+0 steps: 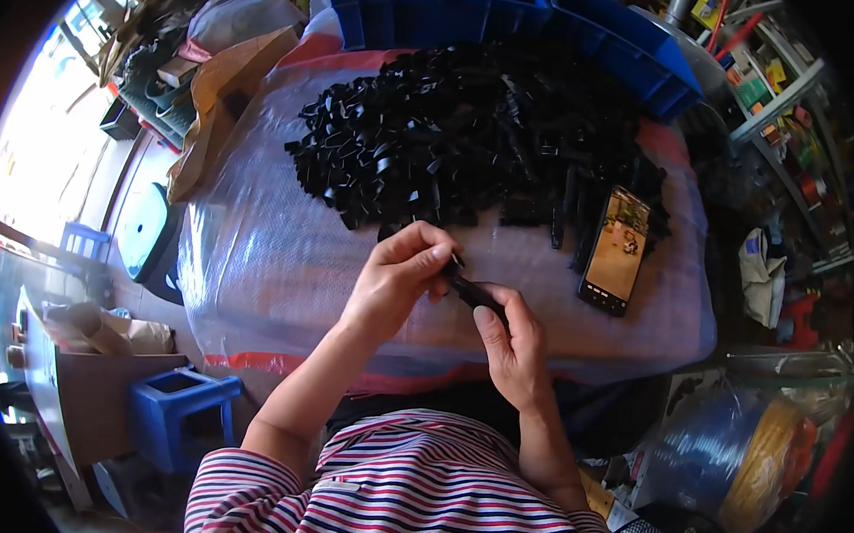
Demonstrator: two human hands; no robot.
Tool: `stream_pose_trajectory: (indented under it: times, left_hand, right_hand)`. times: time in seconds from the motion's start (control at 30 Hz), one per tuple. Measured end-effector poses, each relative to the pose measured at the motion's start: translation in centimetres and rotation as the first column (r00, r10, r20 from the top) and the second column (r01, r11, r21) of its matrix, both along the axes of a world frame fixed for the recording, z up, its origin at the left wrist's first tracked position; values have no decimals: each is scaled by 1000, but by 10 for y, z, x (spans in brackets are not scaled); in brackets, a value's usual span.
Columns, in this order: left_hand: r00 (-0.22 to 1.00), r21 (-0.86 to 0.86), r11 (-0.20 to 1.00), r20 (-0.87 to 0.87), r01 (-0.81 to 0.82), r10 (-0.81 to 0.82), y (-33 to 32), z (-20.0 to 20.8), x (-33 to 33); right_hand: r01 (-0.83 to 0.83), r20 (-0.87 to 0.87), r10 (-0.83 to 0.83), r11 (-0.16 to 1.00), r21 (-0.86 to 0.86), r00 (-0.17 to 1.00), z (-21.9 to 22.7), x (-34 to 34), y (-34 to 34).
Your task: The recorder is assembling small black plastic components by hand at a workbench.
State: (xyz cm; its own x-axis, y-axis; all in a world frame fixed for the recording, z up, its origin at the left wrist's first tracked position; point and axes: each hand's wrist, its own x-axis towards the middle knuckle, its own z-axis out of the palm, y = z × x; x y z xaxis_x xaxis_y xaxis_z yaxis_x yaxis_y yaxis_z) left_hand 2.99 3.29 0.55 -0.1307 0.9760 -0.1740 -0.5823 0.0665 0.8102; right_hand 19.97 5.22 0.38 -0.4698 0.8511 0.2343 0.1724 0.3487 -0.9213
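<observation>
Between my two hands is a small, dark, elongated piece (471, 291), partly covered by my fingers. My right hand (511, 339) is closed around its lower end, thumb on top. At its upper end, my left hand (410, 269) pinches with thumb and forefinger; a little black part shows at those fingertips. Just beyond my hands a wide heap of small black plastic pieces (394, 141) covers the far half of the work surface. Its pieces look glossy and angular. What exact kind they are I cannot tell.
The work surface (283, 289) is covered in white woven sheeting with red edges. A phone (614, 251) with its screen lit lies at the right. Blue bins (438, 21) stand behind the heap. A blue stool (180, 418) is at lower left, crowded shelves (787, 101) at right.
</observation>
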Motion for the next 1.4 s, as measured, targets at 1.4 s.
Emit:
stream_pose_trajectory:
  times: [1.4]
  left_hand:
    - [296,313,939,-891,-145,343,-13,3,-7]
  right_hand:
    - [258,310,-411,864,432,857,6,9,79]
